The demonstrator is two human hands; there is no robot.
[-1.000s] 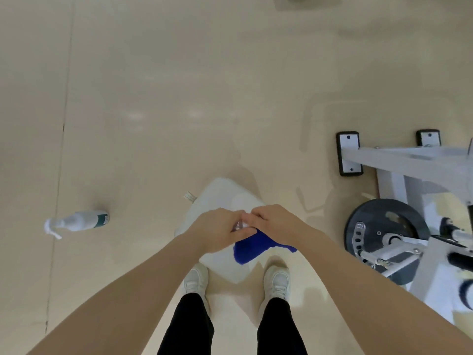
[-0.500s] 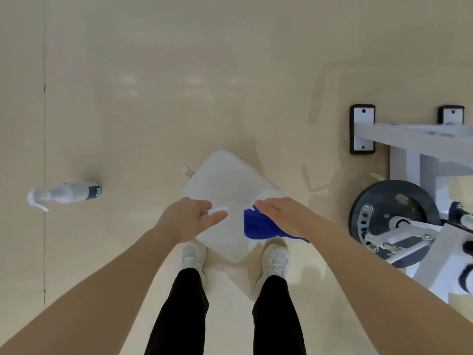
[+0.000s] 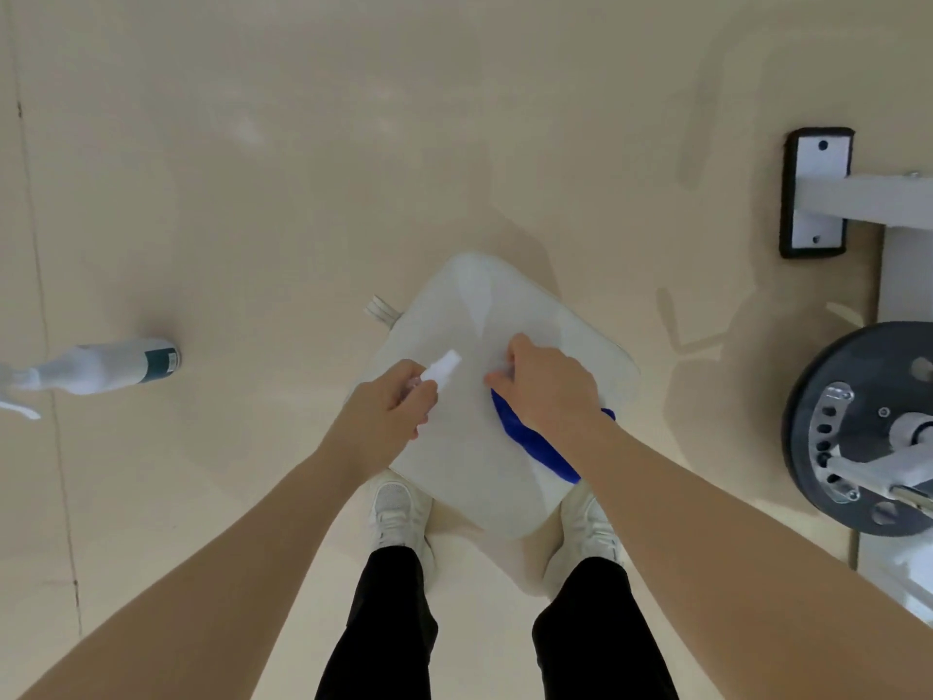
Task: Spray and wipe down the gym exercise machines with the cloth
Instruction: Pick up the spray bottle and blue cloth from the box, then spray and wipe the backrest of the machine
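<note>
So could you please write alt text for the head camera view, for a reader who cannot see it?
Seen from above, a person's left hand grips a small white spray bottle while the right hand holds a blue cloth, above a large white jug on a beige floor. Another spray bottle lies left; a white exercise machine stands right.

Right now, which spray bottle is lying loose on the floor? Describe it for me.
From the large white jug at the feet, look left across the beige floor. The spray bottle lies there on its side, alone: white, with a dark green base band.

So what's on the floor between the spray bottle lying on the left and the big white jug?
Nothing: the head view shows bare floor between spray bottle and jug.
</note>
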